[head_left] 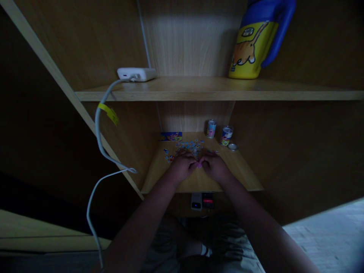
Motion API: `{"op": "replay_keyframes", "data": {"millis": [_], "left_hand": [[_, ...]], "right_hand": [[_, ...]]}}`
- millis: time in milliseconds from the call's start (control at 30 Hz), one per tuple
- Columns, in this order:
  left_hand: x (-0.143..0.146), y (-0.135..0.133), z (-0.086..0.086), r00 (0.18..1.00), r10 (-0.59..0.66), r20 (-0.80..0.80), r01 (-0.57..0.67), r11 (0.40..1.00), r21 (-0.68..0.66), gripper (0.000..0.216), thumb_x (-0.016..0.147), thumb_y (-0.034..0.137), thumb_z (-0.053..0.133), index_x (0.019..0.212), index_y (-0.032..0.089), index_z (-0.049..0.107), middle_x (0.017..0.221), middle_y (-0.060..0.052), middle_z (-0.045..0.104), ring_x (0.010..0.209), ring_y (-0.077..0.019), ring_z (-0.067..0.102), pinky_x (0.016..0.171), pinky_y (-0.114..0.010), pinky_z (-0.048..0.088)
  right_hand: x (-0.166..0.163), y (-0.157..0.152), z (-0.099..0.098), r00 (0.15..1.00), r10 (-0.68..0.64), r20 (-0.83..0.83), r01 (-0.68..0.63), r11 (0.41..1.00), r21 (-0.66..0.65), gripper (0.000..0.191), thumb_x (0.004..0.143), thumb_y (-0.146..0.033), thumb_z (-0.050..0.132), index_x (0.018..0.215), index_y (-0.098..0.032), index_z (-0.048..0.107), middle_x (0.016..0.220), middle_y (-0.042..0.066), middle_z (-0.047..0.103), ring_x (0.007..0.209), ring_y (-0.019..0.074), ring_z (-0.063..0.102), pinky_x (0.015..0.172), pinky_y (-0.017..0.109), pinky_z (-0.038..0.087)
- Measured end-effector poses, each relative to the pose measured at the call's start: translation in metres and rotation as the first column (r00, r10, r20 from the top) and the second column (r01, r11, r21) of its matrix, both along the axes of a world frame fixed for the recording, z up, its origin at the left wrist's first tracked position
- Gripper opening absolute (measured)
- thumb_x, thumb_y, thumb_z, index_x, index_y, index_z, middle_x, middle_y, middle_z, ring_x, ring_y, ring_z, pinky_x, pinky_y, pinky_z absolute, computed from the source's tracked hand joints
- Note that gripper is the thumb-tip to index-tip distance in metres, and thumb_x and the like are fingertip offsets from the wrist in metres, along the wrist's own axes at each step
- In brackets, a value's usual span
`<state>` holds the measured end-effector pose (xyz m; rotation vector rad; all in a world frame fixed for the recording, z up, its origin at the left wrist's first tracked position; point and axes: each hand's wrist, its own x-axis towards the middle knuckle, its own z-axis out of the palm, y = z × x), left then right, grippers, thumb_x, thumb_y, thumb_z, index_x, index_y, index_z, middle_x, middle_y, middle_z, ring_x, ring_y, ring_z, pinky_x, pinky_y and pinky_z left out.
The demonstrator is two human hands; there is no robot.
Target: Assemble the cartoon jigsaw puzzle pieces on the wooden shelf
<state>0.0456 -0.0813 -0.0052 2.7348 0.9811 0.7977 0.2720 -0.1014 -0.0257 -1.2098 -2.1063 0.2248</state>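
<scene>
Both hands meet over the lower shelf (159,182), fingers pinched together around small pink jigsaw puzzle pieces (199,164). My left hand (183,166) grips them from the left, and my right hand (214,165) from the right. Whether the pieces are joined is too small to tell. Just beyond my fingers lie many loose puzzle pieces (190,145), mostly blue, spread flat on the wood. A few more pieces (167,157) sit left of my left hand. A blue picture card (171,136) rests at the back left of the shelf.
Two small printed cans (211,129) (226,135) stand at the back right, beside a round metal lid (232,146). Above, the upper shelf (187,88) holds a white adapter (136,74) with a dangling cable (98,129) and a yellow-blue jug (250,45). Side walls enclose the shelf.
</scene>
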Motion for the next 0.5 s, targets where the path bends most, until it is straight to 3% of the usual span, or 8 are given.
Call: {"op": "replay_keyframes", "data": {"millis": [167,300,400,500], "left_hand": [[0.000,0.002,-0.003,0.996,0.076,0.050,-0.075,0.997,-0.016,0.017,0.104,0.019,0.068,0.101,0.026,0.084,0.112,-0.007,0.081,0.113,-0.0281,0.071,0.114,-0.050,0.053],[-0.005,0.005,-0.004,0.952,0.298,0.070,-0.297,0.954,-0.031,0.020,0.102,0.013,0.064,0.098,0.023,0.080,0.112,-0.009,0.080,0.112,-0.0295,0.071,0.112,-0.049,0.055],[-0.008,0.007,-0.004,0.901,0.429,0.066,-0.427,0.903,-0.044,0.023,0.099,0.009,0.061,0.100,0.021,0.080,0.116,-0.010,0.080,0.112,-0.0293,0.072,0.111,-0.047,0.055],[-0.010,0.010,-0.003,0.869,0.489,0.076,-0.483,0.872,-0.083,0.026,0.097,0.007,0.059,0.102,0.021,0.080,0.118,-0.011,0.082,0.114,-0.0290,0.073,0.112,-0.046,0.056]], "right_hand": [[0.002,-0.001,0.000,0.960,-0.277,-0.023,0.278,0.961,0.010,0.025,0.105,-0.016,0.056,0.111,-0.021,0.080,0.115,0.010,0.083,0.106,0.0247,0.076,0.103,0.037,0.056],[0.006,-0.004,0.007,0.885,-0.462,0.056,0.463,0.886,-0.013,0.031,0.105,-0.017,0.054,0.125,-0.016,0.079,0.128,0.017,0.079,0.115,0.0298,0.073,0.106,0.041,0.054],[0.009,0.002,0.019,0.840,-0.483,0.248,0.493,0.870,0.020,0.036,0.104,-0.020,0.059,0.135,-0.015,0.077,0.140,0.022,0.073,0.129,0.0365,0.066,0.112,0.047,0.050],[0.011,0.022,0.031,0.848,-0.356,0.392,0.379,0.925,0.020,0.046,0.105,-0.019,0.060,0.149,-0.017,0.073,0.147,0.021,0.070,0.134,0.0344,0.064,0.115,0.044,0.048]]}}
